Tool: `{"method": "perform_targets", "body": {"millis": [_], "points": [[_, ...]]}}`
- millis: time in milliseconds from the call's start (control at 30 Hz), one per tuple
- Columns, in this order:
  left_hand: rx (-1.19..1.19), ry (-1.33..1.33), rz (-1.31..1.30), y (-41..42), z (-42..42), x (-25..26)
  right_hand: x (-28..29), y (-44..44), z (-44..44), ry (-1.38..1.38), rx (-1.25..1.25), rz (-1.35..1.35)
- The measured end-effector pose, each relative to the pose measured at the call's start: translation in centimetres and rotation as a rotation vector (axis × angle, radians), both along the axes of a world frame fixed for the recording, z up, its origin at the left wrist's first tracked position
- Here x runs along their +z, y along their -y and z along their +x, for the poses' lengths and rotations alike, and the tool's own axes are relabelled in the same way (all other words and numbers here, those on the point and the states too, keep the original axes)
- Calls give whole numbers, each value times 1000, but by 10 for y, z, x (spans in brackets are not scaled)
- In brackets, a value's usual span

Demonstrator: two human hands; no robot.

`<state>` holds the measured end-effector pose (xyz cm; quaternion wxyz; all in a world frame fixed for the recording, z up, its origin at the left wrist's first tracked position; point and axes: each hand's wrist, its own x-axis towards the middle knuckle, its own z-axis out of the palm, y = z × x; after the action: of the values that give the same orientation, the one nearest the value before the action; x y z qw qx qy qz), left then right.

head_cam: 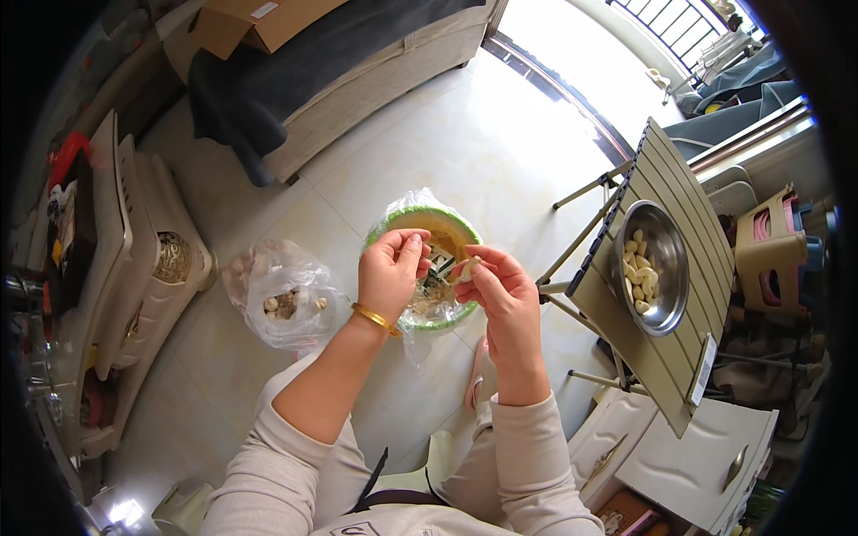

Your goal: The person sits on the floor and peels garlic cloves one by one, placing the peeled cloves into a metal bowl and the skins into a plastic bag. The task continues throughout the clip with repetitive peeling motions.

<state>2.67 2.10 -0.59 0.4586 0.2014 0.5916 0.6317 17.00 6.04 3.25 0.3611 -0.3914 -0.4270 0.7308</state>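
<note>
A garlic clove (468, 271) is pinched between the thumb and fingertips of my right hand (499, 288). My left hand (395, 264) is beside it, thumb drawn in against the curled fingers, with nothing plainly visible in its grip. Both hands are above a green-rimmed bin (423, 326) lined with a clear plastic bag, in which pale peelings and scraps lie. To the left on the floor, an open plastic bag (258, 295) holds several garlic bulbs (271, 305). Peeled garlic cloves (640, 275) lie in a steel bowl (670, 295) at the right.
The bowl stands on a slatted folding table (704, 268) with thin legs. A white cabinet (697, 462) is below it, and stacked plastic stools (771, 254) stand behind. A sofa (375, 87) with a dark cover is ahead; a pale cabinet (161, 201) stands left.
</note>
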Motion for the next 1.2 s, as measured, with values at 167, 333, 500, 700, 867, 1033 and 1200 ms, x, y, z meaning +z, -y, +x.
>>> {"method": "perform_targets", "body": {"millis": [167,333,500,700,867,1033,1200], "points": [[-51,-28,51,1,-2,2,4,1,-4,11,43,-10],[-195,99,87,4,1,20,1,0,-3,30,20,4],[-232,74,182,6,-1,18,-2,-1,-2,8,62,12],[-234,39,194,8,0,17,-1,-3,-3,-23,75,0],[-252,73,147,8,-2,18,-9,0,-6,85,42,150],[-251,120,138,8,-3,16,-19,2,-7,204,20,379],[-202,-14,146,10,1,9,-21,5,-10,305,8,499]]}}
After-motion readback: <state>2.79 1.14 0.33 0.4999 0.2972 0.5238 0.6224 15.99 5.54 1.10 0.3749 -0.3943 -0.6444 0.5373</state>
